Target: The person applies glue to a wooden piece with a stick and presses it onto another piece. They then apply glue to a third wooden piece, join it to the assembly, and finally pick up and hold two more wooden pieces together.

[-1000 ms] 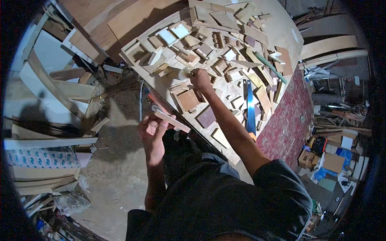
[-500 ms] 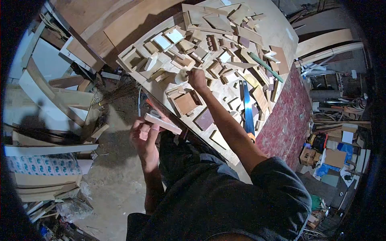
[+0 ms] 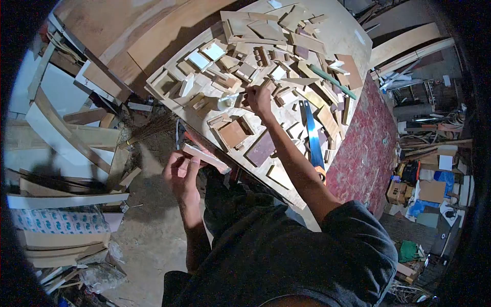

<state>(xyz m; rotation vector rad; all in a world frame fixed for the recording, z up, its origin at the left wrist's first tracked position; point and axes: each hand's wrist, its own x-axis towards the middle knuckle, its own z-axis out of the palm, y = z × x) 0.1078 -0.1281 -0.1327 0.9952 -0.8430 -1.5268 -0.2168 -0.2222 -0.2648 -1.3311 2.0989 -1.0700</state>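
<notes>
My left hand [image 3: 183, 176] is closed around the end of a small flat strip of wood [image 3: 207, 158], held out over the near edge of the worktable. Over the tabletop, my right hand [image 3: 260, 104] pinches a thin pale stick [image 3: 236, 95] that points left, toward a small white cup [image 3: 225, 104]. The stick's far end reaches the cup's rim in this view. Just nearer to me than the cup lies a shallow open wooden box [image 3: 236, 133]. A dark flat panel [image 3: 260, 149] sits beside my right forearm.
Wood offcuts and small box parts crowd the worktable [image 3: 171, 105]. A handsaw [image 3: 313, 135] with a blue blade and orange handle lies right of my right forearm. Beyond it is a green strip [image 3: 332, 82]. Boards are stacked along the left, and a twig broom [image 3: 148, 128] rests near the table's corner.
My right hand has drawn a little to the right of the cup, so the pale stick now shows between them. My left hand keeps its grip on the wood strip. The view has shifted slightly.
</notes>
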